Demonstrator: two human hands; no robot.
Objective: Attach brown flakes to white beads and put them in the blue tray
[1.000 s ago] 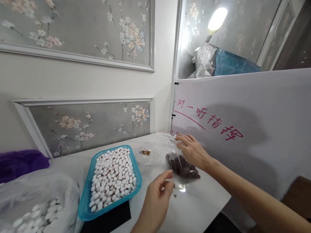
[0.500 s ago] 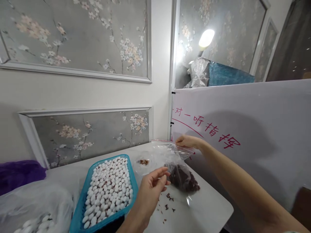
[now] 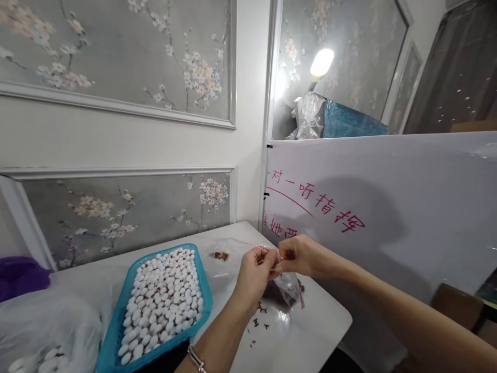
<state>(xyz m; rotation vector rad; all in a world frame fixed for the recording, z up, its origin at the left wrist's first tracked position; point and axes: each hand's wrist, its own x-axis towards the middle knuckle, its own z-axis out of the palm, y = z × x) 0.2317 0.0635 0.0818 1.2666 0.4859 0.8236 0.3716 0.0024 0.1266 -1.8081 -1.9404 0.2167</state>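
My left hand (image 3: 254, 274) and my right hand (image 3: 301, 256) meet over the table, both closed with fingertips pinching the top edge of a clear zip bag (image 3: 290, 290). A red line runs along the bag's edge. Dark brown contents lie in the lower part of the bag, partly hidden behind my hands. Several small dark brown bits (image 3: 256, 322) are scattered on the table in front of it. Behind my left hand lies another clear plastic bag (image 3: 212, 267) with a small heap of brown bits (image 3: 221, 256).
A blue basket (image 3: 207, 295) full of small white oval pieces (image 3: 163, 300) stands left on the white table (image 3: 303, 342). Farther left are a translucent bag (image 3: 50, 316) with similar pieces and a purple bag (image 3: 23, 277). A whiteboard (image 3: 407, 207) with red writing borders the right side.
My left hand has moved up and closed on the bag's edge. My right hand has come down and inward towards it, folding the bag's top over. The view has shifted slightly right.
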